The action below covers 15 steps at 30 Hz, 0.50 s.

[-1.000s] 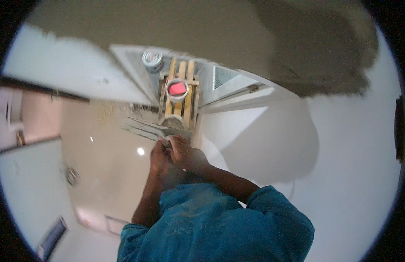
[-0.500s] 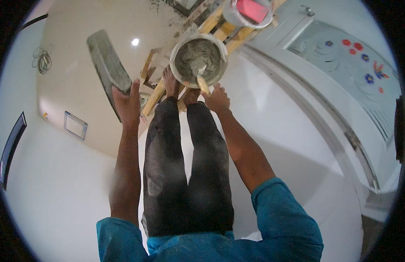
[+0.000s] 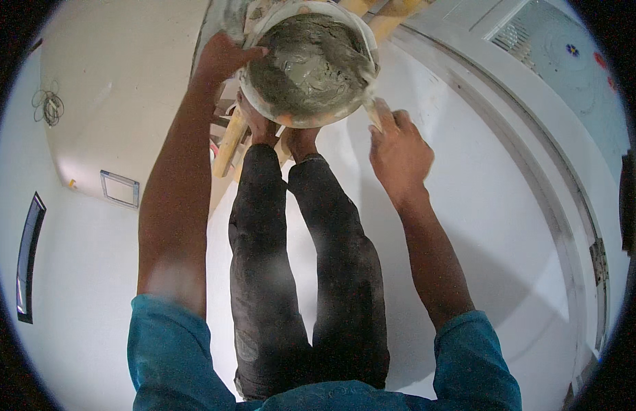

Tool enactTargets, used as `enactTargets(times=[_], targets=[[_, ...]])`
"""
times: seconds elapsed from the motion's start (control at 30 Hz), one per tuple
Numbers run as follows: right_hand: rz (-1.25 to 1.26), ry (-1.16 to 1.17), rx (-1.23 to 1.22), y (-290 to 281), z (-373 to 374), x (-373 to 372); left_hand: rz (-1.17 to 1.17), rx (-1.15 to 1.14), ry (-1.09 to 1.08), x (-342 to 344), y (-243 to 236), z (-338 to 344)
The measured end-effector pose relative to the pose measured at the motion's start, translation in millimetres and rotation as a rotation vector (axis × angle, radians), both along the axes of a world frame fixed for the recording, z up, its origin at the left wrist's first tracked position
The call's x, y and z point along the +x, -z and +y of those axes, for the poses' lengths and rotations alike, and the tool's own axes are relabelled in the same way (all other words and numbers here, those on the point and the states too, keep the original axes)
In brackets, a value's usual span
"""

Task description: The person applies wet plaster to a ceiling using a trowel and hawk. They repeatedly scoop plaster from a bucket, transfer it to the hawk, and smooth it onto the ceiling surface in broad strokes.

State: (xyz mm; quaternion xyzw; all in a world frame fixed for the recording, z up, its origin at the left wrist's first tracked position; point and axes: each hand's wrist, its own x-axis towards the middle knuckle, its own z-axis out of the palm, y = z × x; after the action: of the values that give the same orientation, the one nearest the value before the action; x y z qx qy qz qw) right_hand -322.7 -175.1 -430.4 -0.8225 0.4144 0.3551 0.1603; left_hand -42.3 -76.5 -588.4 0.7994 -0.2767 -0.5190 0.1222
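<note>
A round bucket (image 3: 275, 116) of wet grey mortar (image 3: 311, 65) stands at the top middle, just beyond my feet. My left hand (image 3: 224, 58) is at its left rim, closed on a long grey plastering float (image 3: 210, 27); the float is mostly cut off or hidden behind the hand. The thumb reaches over the rim toward the mortar. My right hand (image 3: 402, 151) is wrapped round the pale handle of a trowel (image 3: 373, 111) at the bucket's right rim. The trowel's blade is blurred and hard to make out against the rim.
Under my bare feet (image 3: 303, 142) run wooden poles (image 3: 230, 140) of a raised platform. A white door with a flowered glass panel (image 3: 565, 61) is at the right. Coiled cable (image 3: 49, 106) and a small square frame (image 3: 119, 188) lie to the left.
The bucket looks larger and nearer. My left hand has brought the float in to the bucket's left side. My right hand has moved right, taking the trowel from the mortar to the rim.
</note>
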Motion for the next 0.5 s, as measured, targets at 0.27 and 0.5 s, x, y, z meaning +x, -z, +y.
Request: enactTargets(times=[0.27,0.5], targets=[[0.028,0.193,0.201,85,7,40,0.344,-0.067,-0.247,1,17,-7],[0.072,0.204,0.129,-17,-38,3,0.414,-0.063,-0.3,-38,-42,-44]])
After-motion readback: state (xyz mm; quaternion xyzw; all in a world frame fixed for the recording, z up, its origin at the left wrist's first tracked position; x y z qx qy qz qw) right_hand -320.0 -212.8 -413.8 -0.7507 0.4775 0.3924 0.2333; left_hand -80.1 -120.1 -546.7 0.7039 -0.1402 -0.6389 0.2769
